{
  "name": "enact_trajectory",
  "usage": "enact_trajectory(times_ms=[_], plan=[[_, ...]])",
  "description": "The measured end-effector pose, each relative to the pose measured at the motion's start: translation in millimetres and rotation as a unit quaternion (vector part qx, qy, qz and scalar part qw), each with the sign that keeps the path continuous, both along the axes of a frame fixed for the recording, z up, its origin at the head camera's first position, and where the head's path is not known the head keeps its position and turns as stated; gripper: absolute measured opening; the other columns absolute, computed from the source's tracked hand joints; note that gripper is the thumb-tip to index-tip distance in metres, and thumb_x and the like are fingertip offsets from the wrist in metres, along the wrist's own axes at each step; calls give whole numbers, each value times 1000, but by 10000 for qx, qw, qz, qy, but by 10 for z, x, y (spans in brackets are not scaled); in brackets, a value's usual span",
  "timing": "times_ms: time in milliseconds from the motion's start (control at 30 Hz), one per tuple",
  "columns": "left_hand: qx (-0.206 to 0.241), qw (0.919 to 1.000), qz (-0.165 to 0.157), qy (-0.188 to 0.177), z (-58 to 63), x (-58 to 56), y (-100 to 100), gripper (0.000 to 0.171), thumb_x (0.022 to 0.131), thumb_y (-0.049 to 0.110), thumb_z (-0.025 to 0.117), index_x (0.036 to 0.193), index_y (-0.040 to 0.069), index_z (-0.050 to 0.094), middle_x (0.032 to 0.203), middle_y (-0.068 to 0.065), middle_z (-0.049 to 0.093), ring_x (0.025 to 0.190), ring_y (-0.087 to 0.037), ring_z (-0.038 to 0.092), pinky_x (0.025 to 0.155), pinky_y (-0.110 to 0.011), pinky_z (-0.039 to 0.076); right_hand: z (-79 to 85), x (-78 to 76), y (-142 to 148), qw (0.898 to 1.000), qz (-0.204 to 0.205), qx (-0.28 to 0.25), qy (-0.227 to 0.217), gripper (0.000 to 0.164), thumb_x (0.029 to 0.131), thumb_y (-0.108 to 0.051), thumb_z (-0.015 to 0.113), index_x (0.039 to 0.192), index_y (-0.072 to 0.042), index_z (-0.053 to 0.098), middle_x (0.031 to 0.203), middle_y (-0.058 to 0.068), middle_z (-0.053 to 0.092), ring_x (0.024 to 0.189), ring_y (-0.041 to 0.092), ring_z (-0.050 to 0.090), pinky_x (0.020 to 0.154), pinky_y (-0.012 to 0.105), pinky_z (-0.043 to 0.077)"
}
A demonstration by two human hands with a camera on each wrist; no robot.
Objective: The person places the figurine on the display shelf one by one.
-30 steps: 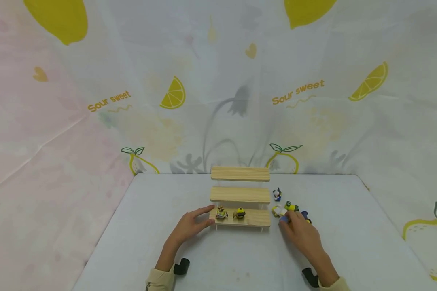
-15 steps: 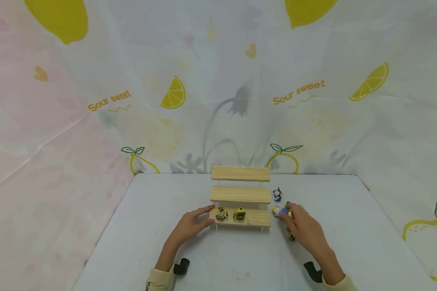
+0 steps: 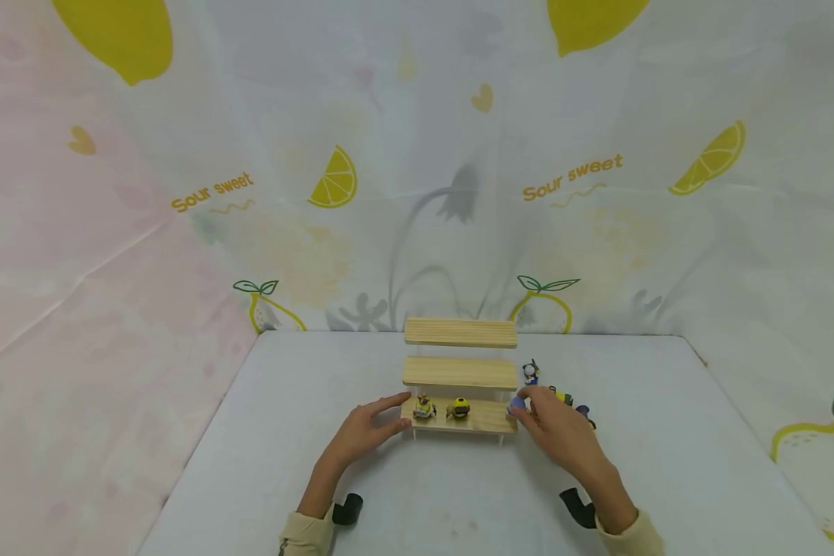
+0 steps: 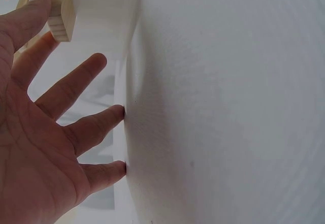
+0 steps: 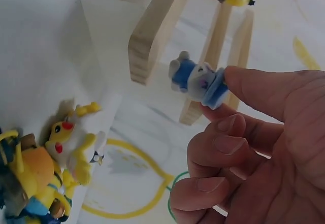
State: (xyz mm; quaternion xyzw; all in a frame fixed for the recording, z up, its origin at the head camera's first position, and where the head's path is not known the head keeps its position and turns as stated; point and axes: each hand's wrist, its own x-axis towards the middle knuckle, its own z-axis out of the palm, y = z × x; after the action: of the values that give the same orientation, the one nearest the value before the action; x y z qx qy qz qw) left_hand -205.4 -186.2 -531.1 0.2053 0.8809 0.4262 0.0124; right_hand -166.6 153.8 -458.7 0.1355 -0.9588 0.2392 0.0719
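Thumb and fingers of my right hand (image 3: 563, 432) pinch a small blue-and-white toy figurine (image 5: 195, 79) by its blue hat end. In the head view it overlaps the right end of the bottom board of a three-tier wooden display stand (image 3: 486, 415). My left hand (image 3: 367, 429) is spread at that board's left end, thumb and index fingertips at its corners; in the left wrist view, the other fingers are straight and apart. On the bottom board sit a yellow-and-white figurine (image 3: 424, 407) and a yellow-and-black figurine (image 3: 460, 408).
Right of the stand, a blue-and-white figurine (image 3: 530, 371) is toward the back. Behind my right hand lie a yellow-and-green figurine (image 3: 564, 397) and a dark blue one (image 3: 584, 411). A yellow-and-white figurine (image 5: 68, 142) shows in the right wrist view. The stand's middle board (image 3: 459, 372) rises behind.
My right hand has picked the blue-and-white figurine from the pile and carried it left to the bottom board's right end. The left hand has stayed at the stand.
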Motion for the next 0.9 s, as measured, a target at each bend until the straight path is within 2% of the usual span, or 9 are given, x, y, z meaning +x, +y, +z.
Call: enact_trajectory(times_ms=[167,400,633,900], plan=[[50,10000,-10,11,0,-1,2,55,84,51,62,133,29,52,132,14,50,126,-20,42,101,-54,31,-11,-20,-80,9999,109,28,7,21,89,-27,64,104,-13,59,85,-6,54,66,6,48,50,23,39],[64,10000,-57,33,-15,-12,-8,54,84,51,62,133,30,53,132,14,50,126,-19,42,100,-52,34,-57,-46,-171,9997,186,51,-118,18,90,-27,63,102,-15,58,85,-7,53,64,7,45,48,22,37],[-114,9999,69,14,-3,-10,3,54,83,54,61,132,33,53,131,17,49,126,-18,42,101,-53,31,-56,-59,-207,9998,194,47,-21,19,89,-28,65,102,-16,59,85,-6,56,64,6,45,50,24,38],[-76,9999,64,42,11,6,3,54,84,51,62,132,30,53,131,15,50,126,-21,42,102,-54,30,-57,-52,-216,9998,167,25,-114,25,88,-30,65,107,-15,60,90,-5,58,66,8,46,52,26,38]])
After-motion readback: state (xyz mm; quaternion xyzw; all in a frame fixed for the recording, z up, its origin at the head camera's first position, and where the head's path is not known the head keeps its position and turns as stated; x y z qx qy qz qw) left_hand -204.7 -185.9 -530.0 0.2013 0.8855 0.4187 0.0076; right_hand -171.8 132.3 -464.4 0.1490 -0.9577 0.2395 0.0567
